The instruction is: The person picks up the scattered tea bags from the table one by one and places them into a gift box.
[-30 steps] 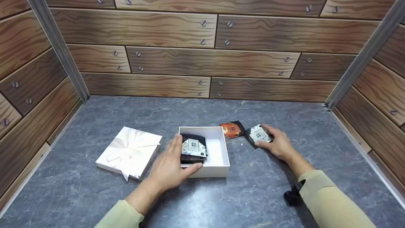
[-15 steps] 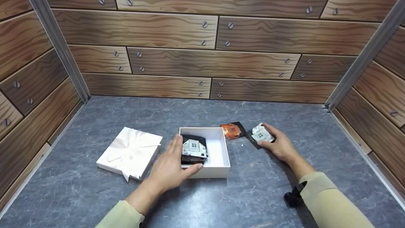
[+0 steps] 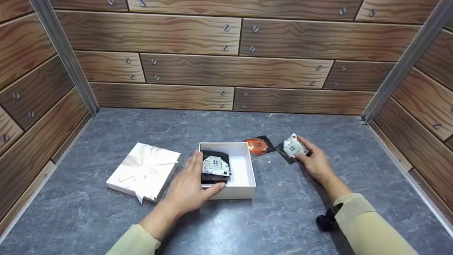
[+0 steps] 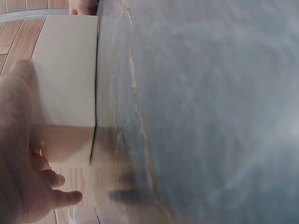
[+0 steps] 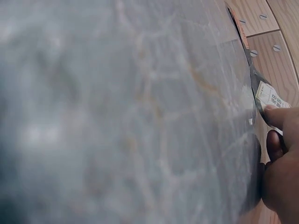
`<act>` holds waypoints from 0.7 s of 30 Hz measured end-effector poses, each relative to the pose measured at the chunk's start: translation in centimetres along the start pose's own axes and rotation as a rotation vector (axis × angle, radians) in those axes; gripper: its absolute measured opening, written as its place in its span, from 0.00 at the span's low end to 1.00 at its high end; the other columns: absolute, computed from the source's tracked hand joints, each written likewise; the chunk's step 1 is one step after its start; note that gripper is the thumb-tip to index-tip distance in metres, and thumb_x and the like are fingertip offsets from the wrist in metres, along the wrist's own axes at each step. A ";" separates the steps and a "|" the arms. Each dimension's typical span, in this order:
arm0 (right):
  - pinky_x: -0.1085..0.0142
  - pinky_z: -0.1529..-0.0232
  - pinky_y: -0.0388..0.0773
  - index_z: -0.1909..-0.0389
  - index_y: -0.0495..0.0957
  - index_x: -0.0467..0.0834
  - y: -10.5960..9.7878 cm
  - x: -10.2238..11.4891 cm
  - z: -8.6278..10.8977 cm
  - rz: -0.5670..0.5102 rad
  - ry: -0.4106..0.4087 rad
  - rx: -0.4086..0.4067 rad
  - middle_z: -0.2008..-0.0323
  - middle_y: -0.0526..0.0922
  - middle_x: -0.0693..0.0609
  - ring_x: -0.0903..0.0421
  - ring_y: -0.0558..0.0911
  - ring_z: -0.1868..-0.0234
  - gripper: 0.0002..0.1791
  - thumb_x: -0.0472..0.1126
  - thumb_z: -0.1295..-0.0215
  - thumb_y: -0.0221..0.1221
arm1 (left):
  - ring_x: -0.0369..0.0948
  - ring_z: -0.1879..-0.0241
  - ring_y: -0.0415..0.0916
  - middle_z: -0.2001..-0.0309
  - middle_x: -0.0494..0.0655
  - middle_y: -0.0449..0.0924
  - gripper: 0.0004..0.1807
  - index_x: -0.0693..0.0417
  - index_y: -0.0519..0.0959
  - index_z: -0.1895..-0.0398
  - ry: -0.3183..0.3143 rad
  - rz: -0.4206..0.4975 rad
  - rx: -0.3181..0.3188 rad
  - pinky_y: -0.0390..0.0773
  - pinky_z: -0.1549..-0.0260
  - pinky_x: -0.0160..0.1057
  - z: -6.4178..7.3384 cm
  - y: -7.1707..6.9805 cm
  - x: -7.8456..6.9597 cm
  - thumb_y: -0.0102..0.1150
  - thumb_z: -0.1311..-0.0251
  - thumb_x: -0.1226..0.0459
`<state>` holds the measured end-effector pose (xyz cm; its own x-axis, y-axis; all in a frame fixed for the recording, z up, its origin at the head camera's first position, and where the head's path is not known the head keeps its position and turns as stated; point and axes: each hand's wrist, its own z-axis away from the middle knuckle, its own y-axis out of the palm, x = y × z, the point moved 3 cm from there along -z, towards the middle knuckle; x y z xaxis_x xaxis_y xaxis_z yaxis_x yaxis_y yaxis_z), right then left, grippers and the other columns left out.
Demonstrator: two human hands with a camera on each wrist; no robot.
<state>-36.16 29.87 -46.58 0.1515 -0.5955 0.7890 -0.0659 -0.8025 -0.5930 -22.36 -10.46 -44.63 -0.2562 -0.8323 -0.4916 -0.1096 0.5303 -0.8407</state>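
Note:
In the head view, a white open box (image 3: 241, 192) stands at the middle of the table, with a stack of black sachets with white patterned fronts (image 3: 216, 165) along its left side. My left hand (image 3: 189, 186) rests at the box's near-left corner, fingers stretched along the left wall and thumb over the front rim. My right hand (image 3: 315, 161) pinches a similar black-and-white sachet (image 3: 293, 147) between thumb and fingers to the right of the box; its near end is tilted up in the right wrist view. An orange-and-black sachet (image 3: 257, 146) lies between it and the box.
A white lid (image 3: 145, 170) with a ribbon bow lies left of the box. The grey marbled table (image 3: 283, 219) is enclosed by wood-patterned walls (image 3: 191, 69) at the back and sides. A tiny white speck lies near the orange sachet.
My right hand has shifted slightly right, and the white part of its sachet has turned and tilted up. The left hand and the box stay put.

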 end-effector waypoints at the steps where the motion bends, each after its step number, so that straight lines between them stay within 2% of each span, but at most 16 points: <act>1: 0.65 0.37 0.68 0.20 0.67 0.41 0.0 0.0 0.0 -0.003 0.000 -0.007 0.26 0.71 0.35 0.44 0.76 0.36 0.36 0.31 0.27 0.64 | 0.64 0.20 0.53 0.18 0.67 0.51 0.64 0.68 0.51 0.16 0.000 0.001 -0.001 0.62 0.27 0.64 0.0 0.0 0.0 0.59 0.37 0.28; 5: 0.70 0.37 0.66 0.22 0.69 0.42 -0.2 -0.2 -0.1 -0.029 0.003 -0.018 0.26 0.71 0.36 0.46 0.74 0.33 0.31 0.33 0.23 0.60 | 0.64 0.20 0.53 0.18 0.67 0.51 0.64 0.68 0.50 0.16 -0.003 0.005 -0.001 0.61 0.27 0.65 0.0 0.1 0.1 0.60 0.36 0.29; 10: 0.77 0.38 0.65 0.22 0.69 0.41 -0.5 -0.4 0.0 -0.136 0.004 -0.009 0.25 0.70 0.36 0.46 0.72 0.30 0.28 0.32 0.20 0.55 | 0.64 0.20 0.52 0.18 0.67 0.51 0.65 0.68 0.50 0.16 -0.006 0.005 0.006 0.60 0.26 0.64 0.1 0.1 0.1 0.59 0.37 0.28; 15: 0.79 0.35 0.63 0.27 0.74 0.36 -0.8 -0.5 0.1 -0.177 -0.003 -0.016 0.27 0.74 0.38 0.47 0.68 0.25 0.24 0.31 0.19 0.53 | 0.64 0.20 0.52 0.18 0.67 0.51 0.65 0.68 0.50 0.16 -0.008 -0.005 0.007 0.60 0.26 0.64 0.0 0.0 0.1 0.59 0.36 0.28; 18: 0.80 0.35 0.63 0.30 0.77 0.33 -0.8 -0.5 0.2 -0.180 0.011 -0.014 0.29 0.76 0.38 0.50 0.69 0.26 0.21 0.32 0.19 0.53 | 0.64 0.20 0.52 0.18 0.67 0.51 0.64 0.68 0.50 0.16 -0.009 -0.004 0.008 0.60 0.26 0.64 0.0 0.0 0.1 0.60 0.36 0.30; 21: 0.81 0.39 0.65 0.31 0.77 0.31 -0.9 -0.6 0.3 -0.198 0.037 -0.015 0.29 0.75 0.37 0.59 0.73 0.32 0.21 0.34 0.20 0.55 | 0.64 0.20 0.52 0.18 0.67 0.51 0.64 0.68 0.50 0.16 -0.010 -0.003 0.011 0.60 0.26 0.64 0.0 0.0 0.0 0.60 0.36 0.30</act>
<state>-35.92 30.96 -46.63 0.1269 -0.4268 0.8954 -0.0534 -0.9043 -0.4235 -22.40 -10.48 -44.60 -0.2464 -0.8354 -0.4913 -0.0993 0.5260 -0.8446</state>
